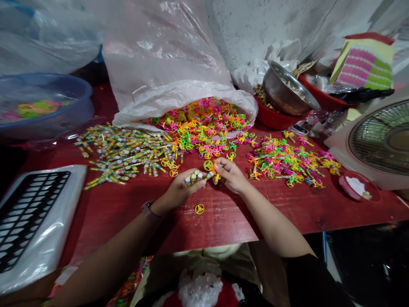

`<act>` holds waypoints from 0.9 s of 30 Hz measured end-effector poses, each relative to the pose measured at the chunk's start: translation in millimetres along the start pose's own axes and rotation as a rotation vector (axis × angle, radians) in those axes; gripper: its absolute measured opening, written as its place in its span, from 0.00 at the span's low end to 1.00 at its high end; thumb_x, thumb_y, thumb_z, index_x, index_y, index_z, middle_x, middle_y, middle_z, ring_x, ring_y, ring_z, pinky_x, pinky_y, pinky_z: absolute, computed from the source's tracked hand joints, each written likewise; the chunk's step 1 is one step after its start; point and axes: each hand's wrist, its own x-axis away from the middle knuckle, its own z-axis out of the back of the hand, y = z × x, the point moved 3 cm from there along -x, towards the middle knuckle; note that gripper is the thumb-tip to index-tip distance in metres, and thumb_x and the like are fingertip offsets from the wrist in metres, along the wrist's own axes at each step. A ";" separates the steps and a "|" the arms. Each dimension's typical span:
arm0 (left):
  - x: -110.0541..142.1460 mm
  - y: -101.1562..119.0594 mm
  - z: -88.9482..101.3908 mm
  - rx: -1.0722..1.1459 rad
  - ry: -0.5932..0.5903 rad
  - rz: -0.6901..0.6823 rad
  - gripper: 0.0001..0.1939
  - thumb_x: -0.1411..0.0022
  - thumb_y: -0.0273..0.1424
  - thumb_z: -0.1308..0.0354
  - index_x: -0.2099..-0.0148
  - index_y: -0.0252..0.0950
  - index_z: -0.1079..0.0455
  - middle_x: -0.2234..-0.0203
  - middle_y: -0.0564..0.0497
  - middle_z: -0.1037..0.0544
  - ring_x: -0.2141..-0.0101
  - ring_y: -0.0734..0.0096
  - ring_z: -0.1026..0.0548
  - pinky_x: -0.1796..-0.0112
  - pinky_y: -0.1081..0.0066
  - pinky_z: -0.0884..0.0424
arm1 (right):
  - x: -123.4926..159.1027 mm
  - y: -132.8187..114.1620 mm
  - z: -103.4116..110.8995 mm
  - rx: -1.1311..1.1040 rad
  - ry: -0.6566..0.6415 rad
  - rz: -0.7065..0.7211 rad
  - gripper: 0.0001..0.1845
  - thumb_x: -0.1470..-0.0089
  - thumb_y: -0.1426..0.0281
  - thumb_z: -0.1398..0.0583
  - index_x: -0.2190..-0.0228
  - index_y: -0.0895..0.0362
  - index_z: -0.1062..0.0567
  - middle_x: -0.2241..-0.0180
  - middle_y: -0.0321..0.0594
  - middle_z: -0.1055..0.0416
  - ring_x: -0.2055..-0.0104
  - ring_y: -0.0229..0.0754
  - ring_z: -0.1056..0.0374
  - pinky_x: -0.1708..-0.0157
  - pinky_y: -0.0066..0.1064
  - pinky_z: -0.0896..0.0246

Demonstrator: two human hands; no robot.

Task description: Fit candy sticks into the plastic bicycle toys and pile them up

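Your left hand (183, 183) is closed around a bundle of wrapped tubes (193, 177), their ends showing above the fingers, in front of the big plastic bag (159, 55); your right hand (231, 175), just beside it and also in front of the bag, has its fingertips pinched on an orange plastic piece (214, 167), which meets the end of one tube; a yellow wheel (199, 209) lies on the table (179, 230), farther from the bag than your hands.

The bag gapes towards you, full of bright plastic toy parts (207, 121) that spill from its mouth; a heap of wrapped tubes lies at the left of that mouth, and a pile of mixed toy parts and tubes (277, 160) at its right; left of the bag, a blue basin (70, 113) holds more coloured parts; right of the bag, a red basin (271, 118) holds small mottled bits, with a steel bowl (276, 91) tilted over it, pale bits inside; farther right of the bag, a small red basket (347, 188) holds something white, perhaps paper.
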 end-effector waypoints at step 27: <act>-9.7 -17.9 -2.9 0.141 0.098 0.084 0.19 0.39 0.43 0.33 0.55 0.34 0.29 0.73 0.51 0.21 0.78 0.76 0.31 0.75 0.74 0.35 | 11.4 -39.1 18.8 0.809 0.368 0.356 0.13 0.34 0.57 0.43 0.67 0.52 0.32 0.69 0.39 0.30 0.65 0.45 0.35 0.62 0.36 0.40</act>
